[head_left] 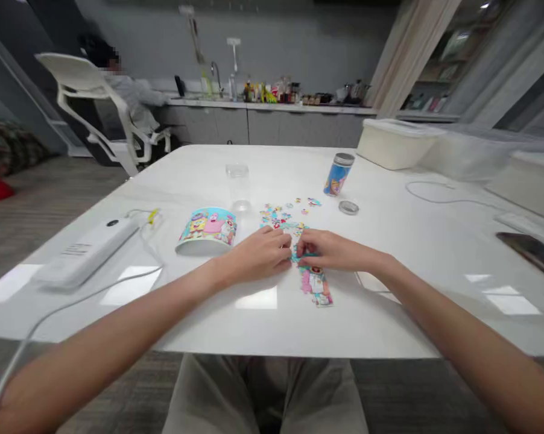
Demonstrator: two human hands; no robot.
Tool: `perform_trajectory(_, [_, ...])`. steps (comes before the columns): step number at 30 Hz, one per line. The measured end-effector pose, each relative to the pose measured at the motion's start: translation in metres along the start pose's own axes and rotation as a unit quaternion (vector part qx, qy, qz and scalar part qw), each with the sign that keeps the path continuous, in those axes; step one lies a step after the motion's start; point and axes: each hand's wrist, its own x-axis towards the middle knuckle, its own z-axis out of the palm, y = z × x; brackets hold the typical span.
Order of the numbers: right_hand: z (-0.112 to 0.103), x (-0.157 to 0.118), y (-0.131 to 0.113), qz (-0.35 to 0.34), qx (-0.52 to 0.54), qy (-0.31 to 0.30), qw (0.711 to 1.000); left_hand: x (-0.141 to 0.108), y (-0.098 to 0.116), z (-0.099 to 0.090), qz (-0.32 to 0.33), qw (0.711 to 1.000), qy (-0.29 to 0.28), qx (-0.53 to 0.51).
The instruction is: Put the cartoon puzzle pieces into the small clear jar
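Puzzle strip [316,282] lies on the bench [263,331], its upper part partly hidden by the right hand [324,248]. Fingers of the right hand and left hand [263,252] are curled inward; whether they grip a piece cannot be told, as the fingertips are small and blurred. The strip is narrow, pink, white and blue, with an uneven left edge. Loose pieces [275,213] lie scattered beyond the hands.
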Motion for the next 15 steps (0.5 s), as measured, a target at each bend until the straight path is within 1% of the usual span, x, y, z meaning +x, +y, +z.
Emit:
perform_trajectory(5, [0.001,0.002,0.002,0.029,-0.034,0.066,0.997,0.001,0.002,-0.005,-0.009,0.999,-0.005,0.045])
perform_trajectory(8, [-0.004,0.001,0.003,0.048,-0.060,0.101,0.992,0.001,0.005,-0.008,-0.014,0.999,-0.008,0.047])
perform_trajectory(10, [-0.010,-0.002,0.003,0.061,-0.070,0.090,0.992,0.001,0.008,-0.007,-0.014,1.000,-0.005,0.019])
perform_trajectory(15, [-0.020,-0.011,0.003,0.113,-0.077,0.003,0.991,0.001,0.016,-0.002,-0.014,0.997,0.004,-0.075])
